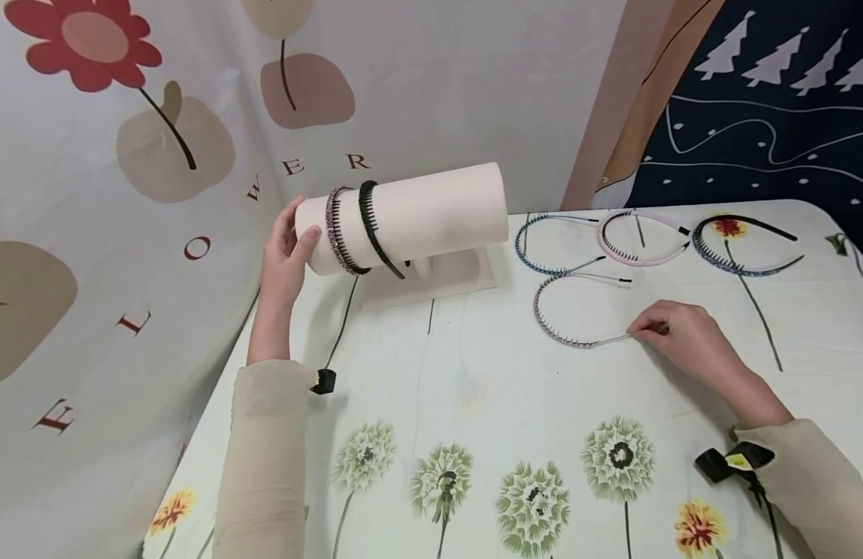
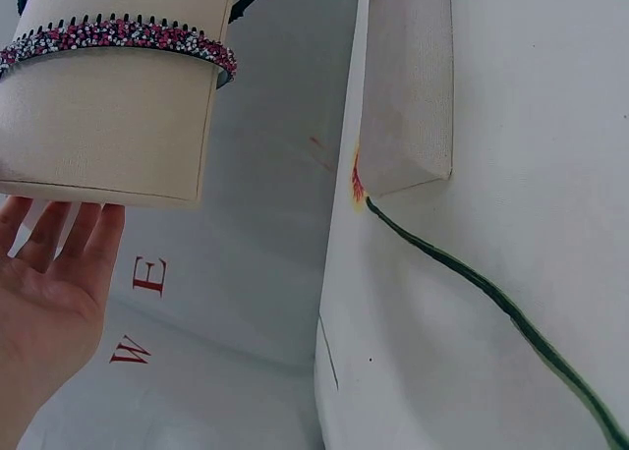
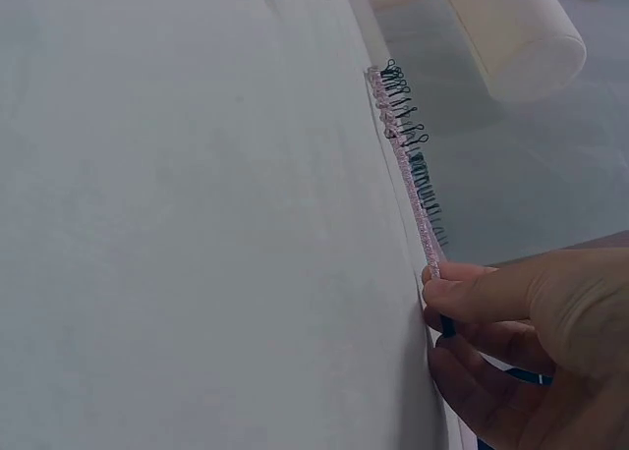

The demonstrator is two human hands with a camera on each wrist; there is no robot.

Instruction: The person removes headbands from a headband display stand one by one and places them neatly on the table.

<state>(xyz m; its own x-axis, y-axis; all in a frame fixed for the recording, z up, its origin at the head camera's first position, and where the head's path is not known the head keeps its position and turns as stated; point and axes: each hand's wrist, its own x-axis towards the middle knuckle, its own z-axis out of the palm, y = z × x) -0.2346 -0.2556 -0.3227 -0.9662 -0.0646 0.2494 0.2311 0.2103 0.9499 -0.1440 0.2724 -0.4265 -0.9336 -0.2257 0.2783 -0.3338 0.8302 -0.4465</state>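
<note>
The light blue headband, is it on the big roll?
No, the light blue headband lies on the table beside the roll.

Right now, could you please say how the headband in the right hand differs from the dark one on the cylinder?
The held headband looks pale pink, the dark headband blackish. The held headband is pinched by the right hand, off the cylinder, while the dark headband curves around it. Both have comb teeth.

Reads "FLOWER" in spaced red caps (image 1: 196, 248) along pale backdrop (image 1: 459, 93) (partly, as W & E, in lt. wrist view too).
</note>
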